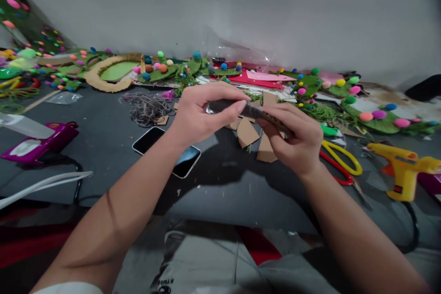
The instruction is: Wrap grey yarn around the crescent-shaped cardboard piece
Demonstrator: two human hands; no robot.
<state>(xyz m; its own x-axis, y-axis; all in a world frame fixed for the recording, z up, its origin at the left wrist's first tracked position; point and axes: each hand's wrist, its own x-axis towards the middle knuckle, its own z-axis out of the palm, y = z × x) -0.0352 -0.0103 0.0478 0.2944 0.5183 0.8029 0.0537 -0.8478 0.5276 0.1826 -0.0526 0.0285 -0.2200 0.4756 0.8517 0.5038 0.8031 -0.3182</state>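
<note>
A thin dark grey piece (253,111), seen nearly edge-on with a brown edge towards its right end, is held above the table between both hands. My left hand (206,112) pinches its left end between thumb and fingers. Its right end is gripped by my right hand (292,135), with the fingers closed round it. Under and behind the hands lie cut cardboard pieces (247,133). A tangle of grey yarn (148,108) sits left of my left hand, and a phone (188,161) lies partly hidden beneath my left forearm.
Scissors with red and yellow handles (344,158) and a yellow glue gun (401,167) are at the right. A purple glue gun (44,144) and white cable (51,183) are at the left. Green decorations with coloured balls (382,121) line the back of the grey table (220,202).
</note>
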